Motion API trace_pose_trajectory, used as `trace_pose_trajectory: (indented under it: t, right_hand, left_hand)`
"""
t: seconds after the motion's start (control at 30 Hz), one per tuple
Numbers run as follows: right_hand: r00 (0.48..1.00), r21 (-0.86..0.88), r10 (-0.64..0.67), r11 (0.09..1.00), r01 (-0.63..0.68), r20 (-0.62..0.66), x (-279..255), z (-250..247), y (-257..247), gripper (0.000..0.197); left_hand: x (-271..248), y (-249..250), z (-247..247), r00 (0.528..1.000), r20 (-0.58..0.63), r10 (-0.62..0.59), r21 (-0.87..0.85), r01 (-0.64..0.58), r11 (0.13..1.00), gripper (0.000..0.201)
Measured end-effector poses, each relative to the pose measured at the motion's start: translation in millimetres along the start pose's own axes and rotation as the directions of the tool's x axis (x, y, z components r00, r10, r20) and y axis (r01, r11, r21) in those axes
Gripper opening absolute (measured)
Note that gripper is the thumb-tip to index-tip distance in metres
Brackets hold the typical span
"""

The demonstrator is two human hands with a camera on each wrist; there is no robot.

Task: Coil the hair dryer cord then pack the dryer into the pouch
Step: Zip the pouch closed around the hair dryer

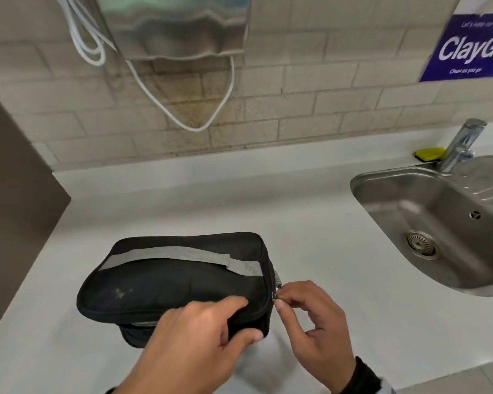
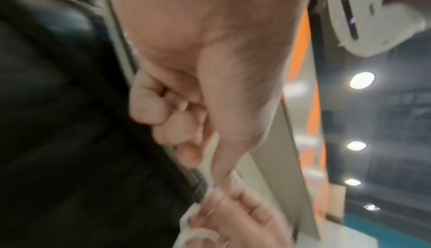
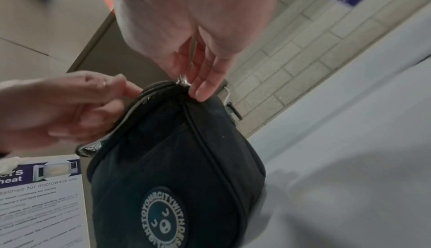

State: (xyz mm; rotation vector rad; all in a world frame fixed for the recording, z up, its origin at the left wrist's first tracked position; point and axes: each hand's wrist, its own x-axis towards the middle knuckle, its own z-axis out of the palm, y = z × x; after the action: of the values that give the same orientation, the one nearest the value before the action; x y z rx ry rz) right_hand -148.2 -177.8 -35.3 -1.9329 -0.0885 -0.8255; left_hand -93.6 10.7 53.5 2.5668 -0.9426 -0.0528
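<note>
A black fabric pouch (image 1: 177, 280) with a grey strap lies on the white counter (image 1: 325, 251). My left hand (image 1: 246, 318) grips its near right corner, thumb below and fingers on top. In the left wrist view its fingers (image 2: 163, 108) curl against the black pouch (image 2: 70, 122). My right hand (image 1: 281, 300) pinches the metal zipper pull (image 1: 276, 296) at the pouch's right end. The right wrist view shows the right hand (image 3: 186, 84) on the zipper pull (image 3: 182, 82) atop the pouch (image 3: 175, 159), which bears a round logo patch, and grey lining beside the left hand (image 3: 93, 100). No dryer or cord shows.
A steel sink (image 1: 427, 223) with a tap (image 1: 461, 143) and a yellow sponge (image 1: 429, 153) lies at the right. On the tiled wall hang a metal dispenser (image 1: 177, 27), looping white cables (image 1: 199, 120) and a blue sign (image 1: 467, 46). A brown panel (image 1: 17, 209) stands at the left.
</note>
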Motion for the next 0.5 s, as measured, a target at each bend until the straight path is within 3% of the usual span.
trace_pose_trajectory:
  t: [0.03, 0.1, 0.23, 0.37, 0.5]
  right_hand:
    - [1.000, -0.010, 0.005, 1.000, -0.005, -0.001, -1.3, 0.0, 0.2, 0.007]
    - [1.000, -0.028, 0.016, 0.999, -0.016, 0.005, -3.0, -0.8, -0.6, 0.007]
    - [0.996, -0.050, 0.091, 0.995, -0.090, 0.009, -6.9, -1.7, -1.1, 0.006]
    - [0.987, -0.001, 0.155, 0.988, -0.155, 0.031, -11.6, -3.4, -5.3, 0.005]
    - [0.983, 0.091, 0.176, 0.980, -0.180, 0.049, -18.1, -0.5, -15.6, 0.007]
  left_hand:
    - [2.4, 3.7, -7.5, 1.000, -0.007, 0.026, 0.026, -0.026, 0.999, 0.041]
    - [14.8, 14.3, -20.9, 0.985, 0.122, 0.121, 0.175, -0.141, 0.974, 0.038]
    - [51.4, 19.8, -19.4, 0.890, 0.354, 0.288, 0.376, -0.418, 0.827, 0.043]
    - [75.0, 21.8, -22.9, 0.833, 0.439, 0.336, 0.386, -0.513, 0.767, 0.033]
    - [85.1, 18.1, -26.3, 0.813, 0.439, 0.381, 0.366, -0.550, 0.751, 0.032]
